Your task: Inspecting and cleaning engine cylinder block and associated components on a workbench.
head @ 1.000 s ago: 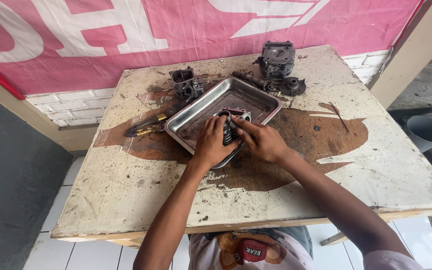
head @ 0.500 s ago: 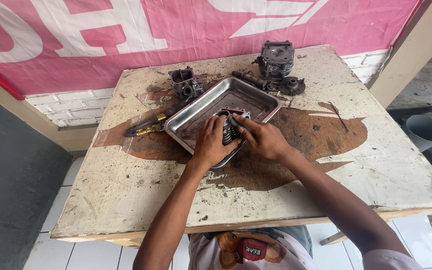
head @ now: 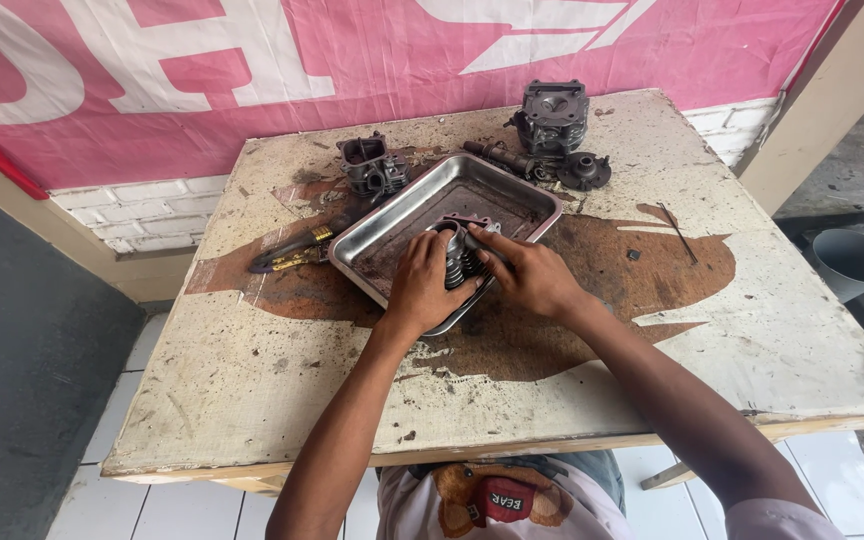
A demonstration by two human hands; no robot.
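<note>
A grey metal engine part (head: 459, 255) with fins sits in a shallow steel tray (head: 407, 215) on a worn wooden table (head: 252, 380). My left hand (head: 424, 285) grips the part from its left side. My right hand (head: 532, 278) holds it from the right, fingers on its top. Both hands hide most of the part.
Behind the tray stand a small dark engine part (head: 372, 165), a finned cylinder (head: 552, 115), a shaft (head: 500, 158) and a round disc (head: 585, 170). A yellow-and-black tool (head: 297, 255) lies left of the tray. A thin rod (head: 677, 230) lies at the right. A pink banner (head: 352, 70) hangs behind; a grey bucket (head: 852, 262) stands at the right.
</note>
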